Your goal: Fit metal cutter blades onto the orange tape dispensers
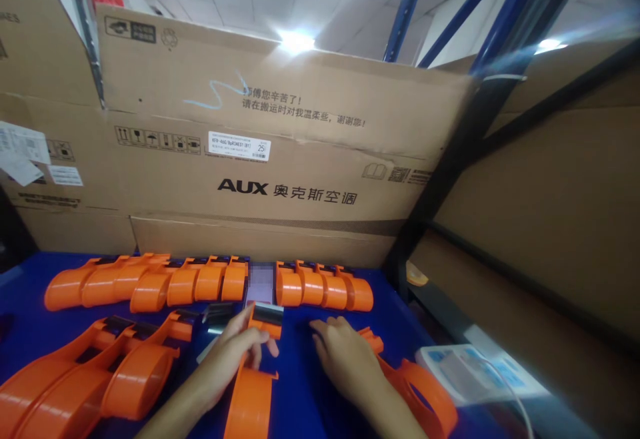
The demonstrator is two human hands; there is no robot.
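Observation:
My left hand [240,340] is closed around an orange tape dispenser [249,402]. The dispenser's head, with a dark strip and a pale edge, points up and away from me, while its round body hangs toward me. My right hand [347,359] is low over the blue surface, a little right of the dispenser and apart from it. Its fingers are loosely bent, one reaching left, and nothing shows in them; some fingertips are hidden. Just beyond my left hand lies a flat pale rectangular thing [261,282], partly blurred out.
Orange dispensers [200,283] stand in a row along the back, with larger-looking ones [140,375] at front left. Another orange dispenser [430,395] lies beside my right forearm. A white device [457,372] with a cable sits at right. Cardboard [300,159] walls the back; a dark post [420,225] rises at right.

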